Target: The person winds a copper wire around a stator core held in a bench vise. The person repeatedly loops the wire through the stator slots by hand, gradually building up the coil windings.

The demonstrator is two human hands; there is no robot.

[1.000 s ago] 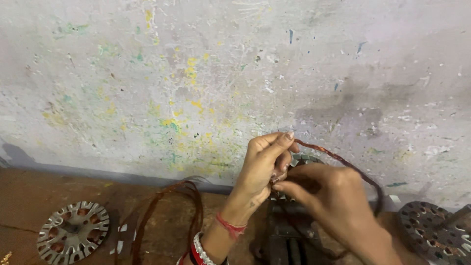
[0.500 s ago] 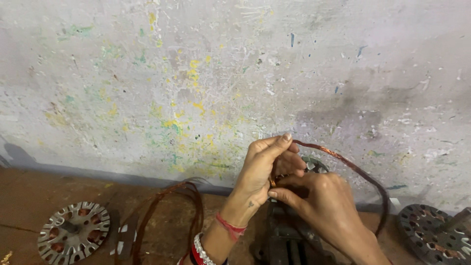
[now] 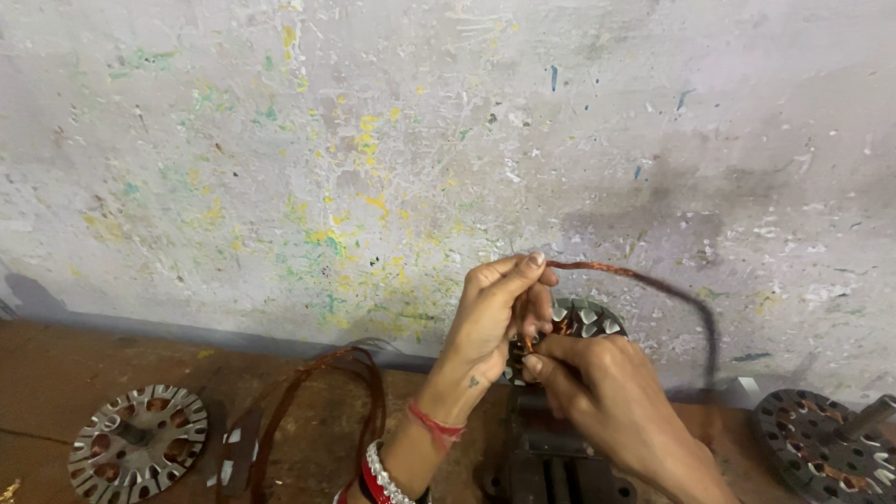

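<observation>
At far left a spare stator (image 3: 138, 441) lies apart. Our left hand (image 3: 493, 313) pinches the copper wire (image 3: 644, 280) over the clamped stator (image 3: 583, 322); our right hand (image 3: 597, 387) pinches below. Pulling hard, we judge, could kink or snap it.

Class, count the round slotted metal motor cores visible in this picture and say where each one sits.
3: one core lying at bottom left, one behind the hands at centre, one at the right edge. Others may be hidden.

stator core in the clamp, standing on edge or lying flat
On edge: the stator core shows its slotted face toward the camera above the dark clamp, unlike the flat spare core on the bench.
</observation>
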